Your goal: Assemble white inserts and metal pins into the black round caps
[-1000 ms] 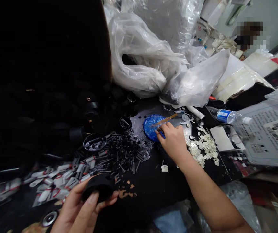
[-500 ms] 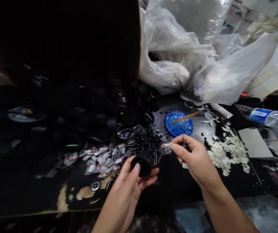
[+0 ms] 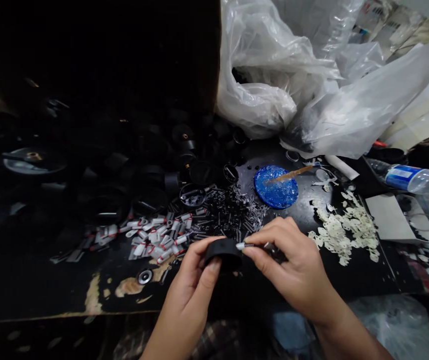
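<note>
My left hand [image 3: 195, 280] grips a black round plastic cup [image 3: 225, 252], tilted so that its open side faces down toward me. Between the thumb and fingertips of my right hand [image 3: 287, 260] is a small coil spring [image 3: 250, 245] with a whitish tip, close against the cup's right side. I cannot tell whether the tip touches it. A shiny metal piece [image 3: 272, 247] also shows among the right fingers, partly hidden. Just behind the cup lie a heap of small dark springs and pins [image 3: 233, 210] and a pile of white cylinders with red bands [image 3: 158, 237].
A blue lid [image 3: 276, 187] smeared with something glossy bears a brown stick [image 3: 291, 175]. Flat cream pieces [image 3: 344, 230] lie to the right, near a plastic bottle [image 3: 405, 177]. Clear plastic bags [image 3: 263, 90] stand behind. Black round parts [image 3: 182, 137] fill the dark left side.
My left hand has turned the cup over from its opening facing up. My right hand has moved left and down to the cup; a white, red-banded piece showed at its fingertips earlier.
</note>
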Available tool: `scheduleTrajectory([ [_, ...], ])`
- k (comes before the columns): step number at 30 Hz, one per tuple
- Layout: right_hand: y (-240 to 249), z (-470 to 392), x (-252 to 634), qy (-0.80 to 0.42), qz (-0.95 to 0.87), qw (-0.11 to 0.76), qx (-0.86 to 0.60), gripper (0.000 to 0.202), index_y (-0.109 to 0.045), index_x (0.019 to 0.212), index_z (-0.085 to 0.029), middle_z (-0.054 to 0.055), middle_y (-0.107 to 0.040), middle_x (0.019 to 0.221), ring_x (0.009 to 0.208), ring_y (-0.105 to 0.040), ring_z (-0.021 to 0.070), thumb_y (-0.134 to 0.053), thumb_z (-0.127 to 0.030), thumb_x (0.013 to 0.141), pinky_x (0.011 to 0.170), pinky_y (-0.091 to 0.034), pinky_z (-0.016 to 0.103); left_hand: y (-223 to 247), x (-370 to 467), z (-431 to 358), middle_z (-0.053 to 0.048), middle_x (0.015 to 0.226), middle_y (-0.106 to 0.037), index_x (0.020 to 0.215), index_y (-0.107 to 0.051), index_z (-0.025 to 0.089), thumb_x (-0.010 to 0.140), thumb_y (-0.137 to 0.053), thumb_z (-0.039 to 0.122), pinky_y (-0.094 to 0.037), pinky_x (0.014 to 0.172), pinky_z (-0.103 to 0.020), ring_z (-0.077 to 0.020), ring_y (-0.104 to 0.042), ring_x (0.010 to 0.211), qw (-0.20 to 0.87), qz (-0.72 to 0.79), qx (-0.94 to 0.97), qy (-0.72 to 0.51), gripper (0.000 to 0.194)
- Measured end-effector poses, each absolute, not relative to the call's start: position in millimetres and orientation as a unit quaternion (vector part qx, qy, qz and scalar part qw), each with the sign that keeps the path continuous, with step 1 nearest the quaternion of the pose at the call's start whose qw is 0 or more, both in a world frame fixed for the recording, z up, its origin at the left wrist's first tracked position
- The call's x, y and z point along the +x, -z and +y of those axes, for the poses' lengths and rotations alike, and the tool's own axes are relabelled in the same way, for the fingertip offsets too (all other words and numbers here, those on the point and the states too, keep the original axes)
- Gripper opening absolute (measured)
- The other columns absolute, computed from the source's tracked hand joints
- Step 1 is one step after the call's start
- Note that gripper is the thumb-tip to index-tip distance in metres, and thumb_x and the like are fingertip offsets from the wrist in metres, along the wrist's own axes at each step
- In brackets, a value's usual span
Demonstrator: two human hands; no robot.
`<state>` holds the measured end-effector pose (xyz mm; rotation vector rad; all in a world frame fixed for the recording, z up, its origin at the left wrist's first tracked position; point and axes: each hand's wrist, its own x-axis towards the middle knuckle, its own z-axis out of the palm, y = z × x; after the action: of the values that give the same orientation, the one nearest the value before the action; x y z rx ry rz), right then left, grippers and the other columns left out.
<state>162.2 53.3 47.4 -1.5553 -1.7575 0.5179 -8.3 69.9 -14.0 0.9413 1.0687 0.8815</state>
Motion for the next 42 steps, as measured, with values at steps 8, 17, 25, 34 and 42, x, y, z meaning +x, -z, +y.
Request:
scheduleTrajectory([
  [8,-42.9,42.6,164.7,-0.481,-0.566,0.329,-0.583,0.019,-0.073,0.096,-0.025,0.0,-0.066,0.081,0.072,-0.06,0.0141,-0.066,-0.039,0.086,0.067,-0.046,0.027,27.4,-26.6,55.5,0.0,0.104,-0.067,0.104,-0.069,0.034,0.087,-0.061,0.039,-0.051,0.078,-0.022,-0.0202,-0.061,0.098,0.768,0.434,0.338,-0.328,0.02],
  [17,-27.8,50.3,151.4,-0.509,-0.578,0.268,-0.578,0.013,-0.071,0.08,-0.021,-0.002,-0.069,0.08,0.076,-0.062,0.0135,-0.063,-0.028,0.089,0.071,-0.043,0.026,30.4,-51.0,43.3,-0.003,0.104,-0.07,0.106,-0.07,0.029,0.086,-0.062,0.04,-0.051,0.088,-0.029,-0.0233,-0.063,0.099,0.759,0.468,0.342,-0.296,0.024],
  [25,-3.5,85.9,120.5,-0.049,-0.755,0.056,-0.651,0.018,-0.065,0.085,-0.016,0.007,-0.066,0.082,0.073,-0.06,0.0238,-0.052,-0.026,0.093,0.075,-0.032,0.041,14.0,-29.2,57.3,-0.003,0.121,-0.067,0.119,-0.062,0.03,0.086,-0.066,0.032,-0.048,0.101,-0.035,-0.0232,-0.057,0.12,0.734,0.482,0.113,-0.466,0.034],
  [34,-18.8,63.1,131.8,-0.299,-0.662,0.272,-0.631,0.009,-0.07,0.094,-0.026,-0.004,-0.069,0.084,0.078,-0.059,0.0138,-0.064,-0.021,0.09,0.078,-0.034,0.031,10.3,-23.6,63.5,-0.006,0.119,-0.068,0.11,-0.066,0.025,0.086,-0.065,0.033,-0.049,0.1,-0.038,-0.0247,-0.059,0.117,0.755,0.45,0.143,-0.456,0.025],
  [42,-13.2,53.0,127.8,-0.224,-0.646,0.356,-0.637,0.011,-0.068,0.098,-0.021,0.0,-0.07,0.088,0.08,-0.06,0.0155,-0.062,-0.019,0.09,0.078,-0.035,0.033,8.4,-11.5,57.0,-0.003,0.116,-0.068,0.104,-0.068,0.026,0.087,-0.065,0.03,-0.05,0.099,-0.036,-0.0217,-0.06,0.114,0.75,0.435,0.124,-0.482,0.018],
])
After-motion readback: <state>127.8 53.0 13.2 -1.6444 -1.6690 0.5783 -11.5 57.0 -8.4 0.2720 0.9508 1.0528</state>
